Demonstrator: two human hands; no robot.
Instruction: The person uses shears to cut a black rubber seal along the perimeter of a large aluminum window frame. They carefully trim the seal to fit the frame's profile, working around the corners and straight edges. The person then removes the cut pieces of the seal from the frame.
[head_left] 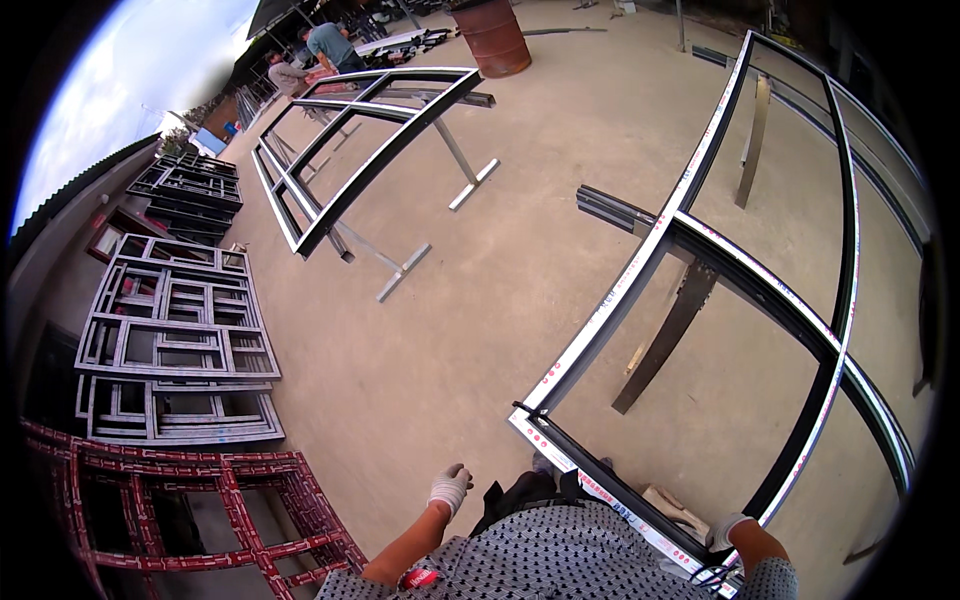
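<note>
A large white-and-black window frame (610, 300) lies raised in front of me, its near bar close against my waist. My right hand (732, 528), in a pale glove, bends over the frame's near right corner; its fingertips are partly hidden. Dark thin cords (715, 575) hang by that corner. My left hand (452, 487), gloved with bare fingertips, hovers left of the frame, holding nothing, its fingers loosely bent and apart. At the frame's near left corner a thin black piece (528, 410) sticks out.
Supports (668, 335) stand beneath the frame, with a wood block (680, 512) by my feet. Another frame (370, 150) rests on metal stands (405, 272). Stacked grey frames (180, 320) and red-wrapped frames (235, 510) line the left. A rusty drum (492, 40) and two people (330, 48) are farther back.
</note>
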